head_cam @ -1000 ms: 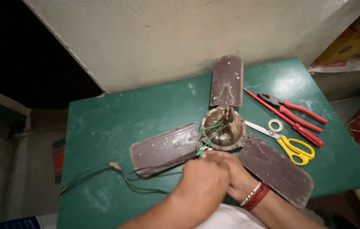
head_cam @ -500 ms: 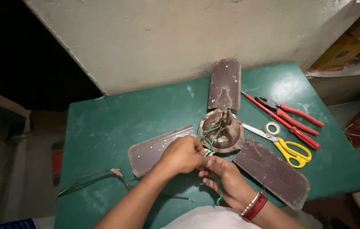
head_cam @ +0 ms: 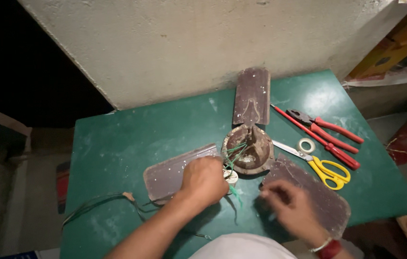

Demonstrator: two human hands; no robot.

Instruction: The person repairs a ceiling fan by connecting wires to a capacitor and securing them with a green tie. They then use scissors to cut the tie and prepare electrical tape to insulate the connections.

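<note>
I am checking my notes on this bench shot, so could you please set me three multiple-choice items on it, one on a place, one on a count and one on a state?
1. Where do the yellow-handled scissors lie?
A. on the green table right of the fan hub
B. on the left fan blade
C. in the left hand

2. How many dusty brown fan blades join the round rusty fan hub?
A. two
B. three
C. five

3. What is the person's left hand doing?
A. resting flat on the wall
B. gripping the red-handled pliers
C. closed on a small white part beside the hub

Answers:
1. A, they rest on the green table between the hub and the red-handled pliers.
2. B, one blade points up, one left, one lower right.
3. C, its fingers curl around the small white part among green wires.
</note>
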